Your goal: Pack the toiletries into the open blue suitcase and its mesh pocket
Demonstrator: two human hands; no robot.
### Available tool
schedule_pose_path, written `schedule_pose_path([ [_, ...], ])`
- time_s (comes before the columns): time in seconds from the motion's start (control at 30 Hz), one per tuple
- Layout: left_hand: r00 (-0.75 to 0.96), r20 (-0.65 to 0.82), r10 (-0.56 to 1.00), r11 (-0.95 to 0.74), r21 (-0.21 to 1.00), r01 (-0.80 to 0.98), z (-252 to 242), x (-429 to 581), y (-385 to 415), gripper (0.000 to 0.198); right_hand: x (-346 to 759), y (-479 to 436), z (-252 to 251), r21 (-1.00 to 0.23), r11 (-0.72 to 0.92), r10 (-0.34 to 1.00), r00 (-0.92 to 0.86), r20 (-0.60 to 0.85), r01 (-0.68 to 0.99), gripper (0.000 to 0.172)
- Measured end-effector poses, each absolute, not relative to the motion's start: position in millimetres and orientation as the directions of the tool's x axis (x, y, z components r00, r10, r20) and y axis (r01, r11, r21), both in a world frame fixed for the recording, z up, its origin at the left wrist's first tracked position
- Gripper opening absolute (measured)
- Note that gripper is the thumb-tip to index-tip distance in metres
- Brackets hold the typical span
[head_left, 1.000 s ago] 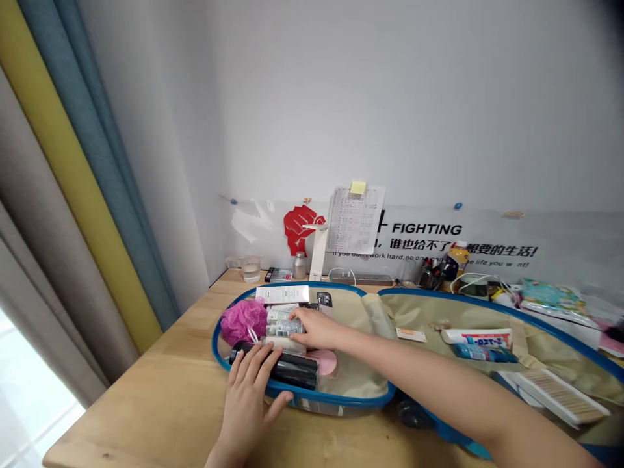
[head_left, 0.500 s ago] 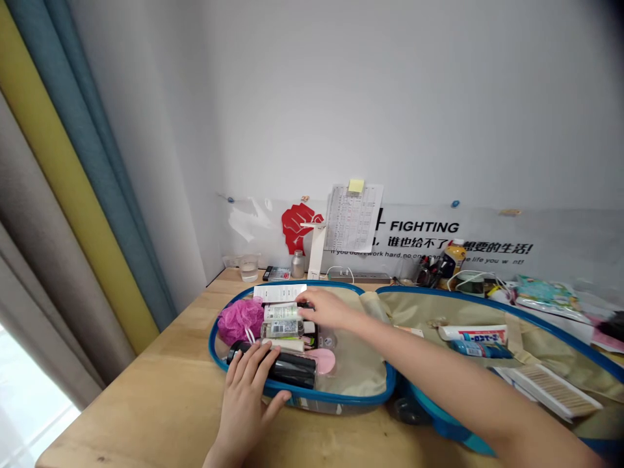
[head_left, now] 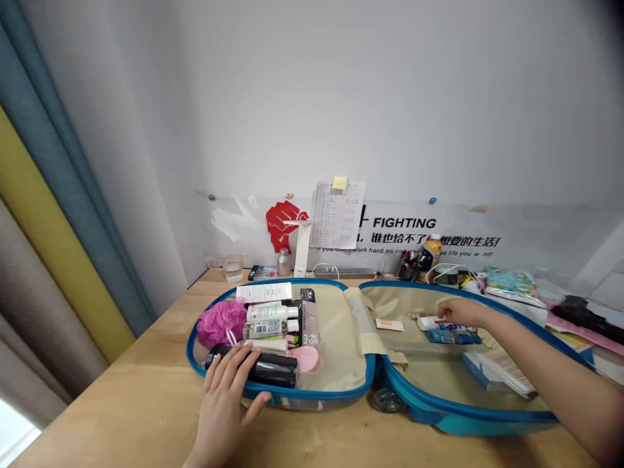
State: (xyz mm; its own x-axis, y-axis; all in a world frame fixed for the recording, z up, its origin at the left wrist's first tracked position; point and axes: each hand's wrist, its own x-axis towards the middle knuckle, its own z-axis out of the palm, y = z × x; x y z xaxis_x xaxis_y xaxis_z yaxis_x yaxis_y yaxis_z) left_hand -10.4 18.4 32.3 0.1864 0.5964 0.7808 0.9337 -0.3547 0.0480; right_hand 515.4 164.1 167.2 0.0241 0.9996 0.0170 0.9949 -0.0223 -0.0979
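Observation:
An open blue suitcase (head_left: 331, 394) lies on the wooden table, its two halves side by side. My left hand (head_left: 229, 390) rests with fingers stretched over a black bottle (head_left: 275, 369) at the near rim of the left half. Beside that bottle are a purple bath puff (head_left: 221, 323), a white box (head_left: 263, 292), a white bottle (head_left: 266, 312), a clear bottle (head_left: 267, 328) and a pink round item (head_left: 306, 358). In the right half, my right hand (head_left: 461, 312) has its fingers curled down around a white toothpaste tube (head_left: 427, 322), next to a blue tube (head_left: 453, 336).
A blue-and-white box (head_left: 480, 372) and a small white-and-orange packet (head_left: 390, 324) lie in the right half. Behind the suitcase stand a cup of water (head_left: 233, 266), a small metallic bottle (head_left: 283, 262), a white lamp (head_left: 302, 250), a power strip (head_left: 344, 273) and a yellow-labelled bottle (head_left: 431, 252).
My right hand has left the bottles in the left half and moved right to the toothpaste tube. My left hand stays on the black bottle. The view has shifted to the right.

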Motion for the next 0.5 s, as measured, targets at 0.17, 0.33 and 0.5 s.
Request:
schedule_pose_path([
  [0.17, 0.212, 0.793, 0.572, -0.362, 0.012, 0.932, 34, -11, 19, 0.052, 543, 159, 150, 0.01, -0.129, 0.931, 0.125, -0.343, 0.992, 0.023],
  [0.33, 0.203, 0.777, 0.595, -0.348, 0.022, 0.937, 32, -12, 19, 0.054, 541, 160, 139, 0.041, -0.156, 0.881, 0.158, -0.446, 0.987, 0.027],
  [0.5, 0.208, 0.779, 0.592, -0.357, 0.023, 0.934, 32, -12, 18, 0.054, 533, 158, 142, 0.03, -0.129, 0.871, 0.128, -0.474, 0.991, 0.024],
])
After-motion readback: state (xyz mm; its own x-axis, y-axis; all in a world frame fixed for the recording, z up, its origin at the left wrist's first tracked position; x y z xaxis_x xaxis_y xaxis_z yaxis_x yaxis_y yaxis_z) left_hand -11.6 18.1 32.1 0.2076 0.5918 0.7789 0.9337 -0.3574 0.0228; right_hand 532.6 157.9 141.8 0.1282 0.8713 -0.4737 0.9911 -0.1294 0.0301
